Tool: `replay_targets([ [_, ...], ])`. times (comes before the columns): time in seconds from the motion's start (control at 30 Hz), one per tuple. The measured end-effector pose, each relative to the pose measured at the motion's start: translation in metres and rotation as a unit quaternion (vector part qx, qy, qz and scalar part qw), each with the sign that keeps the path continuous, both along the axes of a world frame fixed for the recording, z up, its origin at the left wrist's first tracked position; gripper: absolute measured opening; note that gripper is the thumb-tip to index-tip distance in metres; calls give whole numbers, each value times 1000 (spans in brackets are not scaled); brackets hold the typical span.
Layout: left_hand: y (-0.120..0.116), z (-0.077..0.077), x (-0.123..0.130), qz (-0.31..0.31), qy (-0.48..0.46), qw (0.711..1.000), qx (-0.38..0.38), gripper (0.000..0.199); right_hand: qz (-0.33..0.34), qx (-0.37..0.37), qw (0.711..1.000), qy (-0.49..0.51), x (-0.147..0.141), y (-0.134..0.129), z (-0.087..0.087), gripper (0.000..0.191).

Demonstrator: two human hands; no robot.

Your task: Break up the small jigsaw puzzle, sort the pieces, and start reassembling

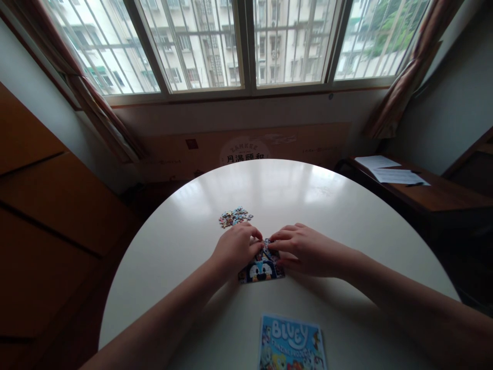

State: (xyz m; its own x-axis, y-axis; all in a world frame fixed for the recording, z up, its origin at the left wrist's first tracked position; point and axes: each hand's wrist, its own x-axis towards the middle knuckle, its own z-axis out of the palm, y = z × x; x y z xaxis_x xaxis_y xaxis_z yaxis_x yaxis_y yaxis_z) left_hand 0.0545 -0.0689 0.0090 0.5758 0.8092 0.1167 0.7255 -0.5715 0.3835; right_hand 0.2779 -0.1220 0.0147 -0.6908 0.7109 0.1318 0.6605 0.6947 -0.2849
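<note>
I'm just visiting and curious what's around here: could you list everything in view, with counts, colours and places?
Puzzle: one, multicoloured, under the fingers
Loose pieces: many, multicoloured, piled beyond the left hand
Bluey booklet or card: one, mostly blue, near table edge
Round table: one, white, centre
Side desk: one, brown, right
Papers: at least two, white, on desk
Pens: apparently two, dark, by papers
Cabinet: one, orange-brown, left
Curtains: two, pinkish-brown, flanking window
Barred window: one, pale-framed, ahead
Printed panel: one, tan, below window
Buildings: several, pale, outside
Greenery: count unclear, green, outside right
Hands: left and right, bare, at puzzle
</note>
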Motion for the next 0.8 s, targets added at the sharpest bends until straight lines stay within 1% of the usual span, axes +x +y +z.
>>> replay_targets([
  [0.23, 0, 1, 2, 34, -22, 999, -16, 9, -17, 0, 1000, -9, -4, -4, 4, 34],
  [0.4, -2, 1, 5, 33, -52, 998, -20, 9, -27, 6, 999, -18, -4, -4, 3, 36],
  [0.57, -2, 7, 6, 29, -103, 993, -55, 11, -29, -3, 999, -25, -3, -5, 5, 35],
  [0.63, 5, 10, -2, 39, -137, 987, -69, 8, -29, -9, 999, -28, -3, -5, 6, 35],
  [0.7, 16, 15, -16, 65, -175, 979, -80, 10, -28, -16, 999, -30, -3, -5, 7, 37],
  [0.77, 30, 20, -33, 110, -205, 968, -88, 14, -25, -20, 999, -29, -2, -5, 8, 38],
  [0.8, 37, 22, -41, 137, -203, 965, -89, 15, -24, -21, 999, -26, -2, -4, 8, 38],
])
